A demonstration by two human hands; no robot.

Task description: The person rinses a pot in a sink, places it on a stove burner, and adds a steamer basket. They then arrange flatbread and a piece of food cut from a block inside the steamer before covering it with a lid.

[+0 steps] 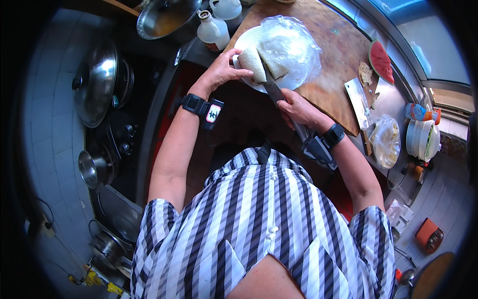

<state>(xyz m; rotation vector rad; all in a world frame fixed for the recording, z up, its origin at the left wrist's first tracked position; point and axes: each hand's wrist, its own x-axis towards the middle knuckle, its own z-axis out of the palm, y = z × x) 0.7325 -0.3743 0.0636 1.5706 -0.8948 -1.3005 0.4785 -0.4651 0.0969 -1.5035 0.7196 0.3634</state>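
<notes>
My left hand (pixel 224 71) holds one piece of a pale, flat bread-like food (pixel 251 62) by its left side, at the edge of a white plate (pixel 248 39). My right hand (pixel 298 108) grips a knife, whose metal blade (pixel 272 89) points up and left into the gap between that piece and a second piece (pixel 273 63). The second piece lies partly under a clear plastic bag (pixel 293 45) on the plate. The plate rests over the near left edge of a wooden board (pixel 328 67). The knife's handle is mostly hidden by my fingers.
Right of the board are a cleaver (pixel 356 101), a watermelon slice (pixel 381 61), a bagged food item (pixel 385 142) and a spray bottle (pixel 422 112). White jugs (pixel 213 31) and a lidded pot (pixel 168 20) stand at upper left. A stove with a lidded wok (pixel 98 86) is on the left.
</notes>
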